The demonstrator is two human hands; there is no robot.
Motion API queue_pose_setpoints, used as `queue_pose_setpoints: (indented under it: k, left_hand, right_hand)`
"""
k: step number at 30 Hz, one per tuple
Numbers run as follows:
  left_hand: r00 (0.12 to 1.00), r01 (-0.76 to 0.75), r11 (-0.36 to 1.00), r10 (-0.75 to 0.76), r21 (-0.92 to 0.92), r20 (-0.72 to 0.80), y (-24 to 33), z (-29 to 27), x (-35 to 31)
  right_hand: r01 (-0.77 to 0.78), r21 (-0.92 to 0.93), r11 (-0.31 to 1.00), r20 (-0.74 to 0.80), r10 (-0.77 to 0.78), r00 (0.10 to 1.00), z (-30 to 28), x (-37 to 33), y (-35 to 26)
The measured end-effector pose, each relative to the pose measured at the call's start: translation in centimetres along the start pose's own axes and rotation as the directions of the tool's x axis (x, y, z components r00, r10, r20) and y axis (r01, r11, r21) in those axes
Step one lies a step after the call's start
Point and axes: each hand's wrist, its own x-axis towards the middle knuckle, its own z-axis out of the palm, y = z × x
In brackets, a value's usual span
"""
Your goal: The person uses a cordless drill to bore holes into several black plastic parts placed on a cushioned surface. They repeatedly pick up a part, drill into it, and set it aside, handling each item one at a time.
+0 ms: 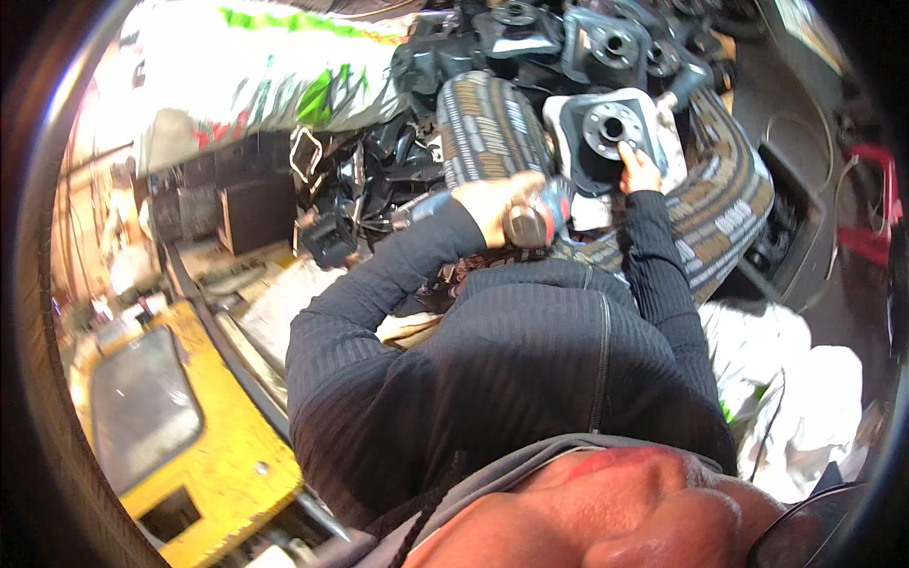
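Observation:
My left hand (500, 201) is wrapped round a power drill (532, 221); its rounded grey and red rear end faces me, and its front end is hard to make out. Just to the right, between my legs, lies a black part with a round grey flange (606, 128), which has a ring of small holes and a wide bore in the middle. Pale, crumpled sheeting (670, 142) shows around this part. My right hand (640, 170) pinches the flange's lower right edge, with the thumb and fingers closed on it.
Several similar black flanged parts (614, 45) are heaped beyond my legs (492, 128). Black brackets (398, 156) lie piled at left. A large white sack (265, 80) stands far left, a yellow machine panel (227, 454) near left, and white bags (776, 379) at right.

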Motion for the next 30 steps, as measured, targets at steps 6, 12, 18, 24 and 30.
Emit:
queue_pose_setpoints:
  k: [6, 12, 18, 24, 30]
  left_hand:
    - [0.905, -0.425, 0.843, 0.401, -0.329, -0.143, -8.0, 3.4, -4.5]
    - [0.711, -0.456, 0.491, -0.301, -0.743, -0.635, -12.9, -1.8, 0.8]
    - [0.246, -0.436, 0.585, -0.653, -0.684, -0.716, -20.9, -4.4, -0.9]
    - [0.236, 0.068, 0.264, -0.941, -0.962, -0.242, -35.7, 2.5, -1.8]
    - [0.304, 0.252, -0.196, -0.914, -0.948, 0.270, -40.3, 11.3, 7.6]
  right_hand:
    - [0.192, 0.027, 0.981, 0.146, -0.194, 0.970, 3.1, -1.1, -7.2]
    - [0.200, -0.068, 0.978, 0.502, -0.139, 0.854, 14.9, -5.3, -15.3]
    - [0.206, -0.184, 0.961, 0.637, -0.043, 0.769, 23.2, -6.7, -14.7]
    - [-0.042, -0.256, 0.966, 0.335, 0.129, 0.934, 15.4, -4.0, -10.2]
    - [-0.198, -0.051, 0.979, 0.112, 0.202, 0.973, 5.7, -3.9, -7.0]
